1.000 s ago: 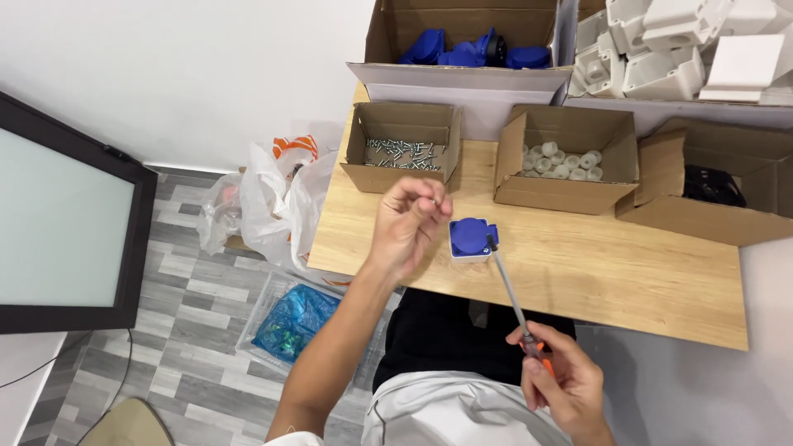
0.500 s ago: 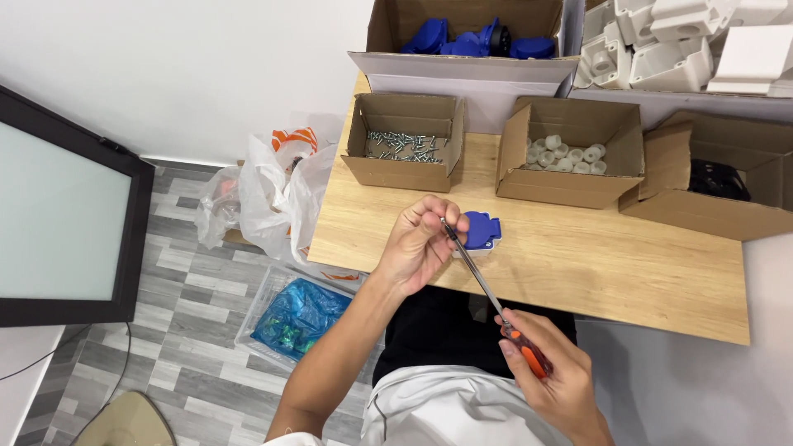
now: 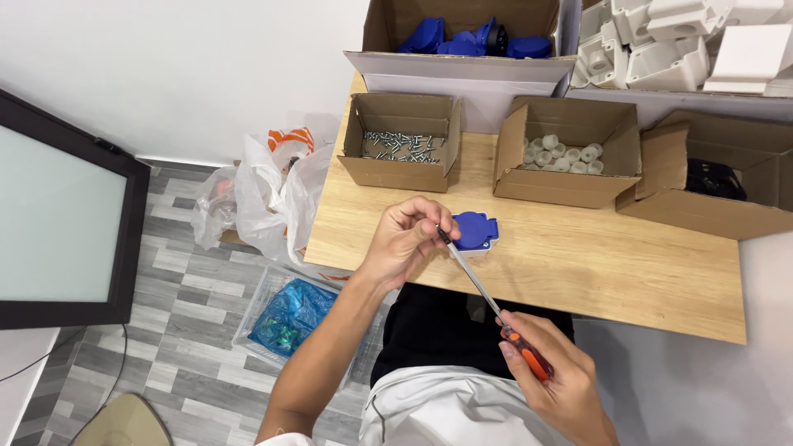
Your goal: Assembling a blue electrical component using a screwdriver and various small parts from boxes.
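My left hand (image 3: 406, 241) is raised over the near edge of the wooden table (image 3: 578, 264), its fingertips pinched at the tip of a screwdriver; whether a screw sits between them I cannot tell. My right hand (image 3: 555, 384) grips the screwdriver (image 3: 483, 289) by its orange handle, the shaft slanting up to the left. Just past the tip lies a blue round-lidded socket part (image 3: 474, 230) on the table.
Open cardboard boxes line the table's back: screws (image 3: 401, 147), white caps (image 3: 565, 154), black parts (image 3: 710, 178). Behind them are a box of blue parts (image 3: 462, 37) and white housings (image 3: 677, 45). Plastic bags (image 3: 264, 194) and a clear bin (image 3: 289, 318) are on the floor; a dark screen (image 3: 58, 223) stands left.
My left hand came down from above the table to the screwdriver's tip. The screwdriver swung its tip left from the blue part to my fingers.
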